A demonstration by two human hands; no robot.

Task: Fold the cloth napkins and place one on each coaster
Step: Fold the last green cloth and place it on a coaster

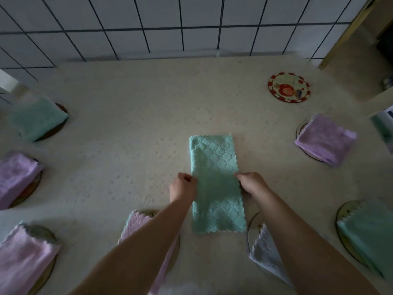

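Pale patterned tablecloth [127, 128] covers the table in front of you, with a white tiled wall [170, 24] behind it. Your left hand [182, 188] and right hand [253, 184] each pinch a long edge of the teal napkin [214, 167], which lies as a long folded strip at the centre. One bare round coaster [288, 87] with a red rim sits far right. Folded lilac and teal napkins rest on the other coasters around you, such as the lilac napkin [325, 139] at right.

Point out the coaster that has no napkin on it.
The round red-rimmed coaster at the far right, near the tiled wall. Every other coaster in view carries a folded napkin.
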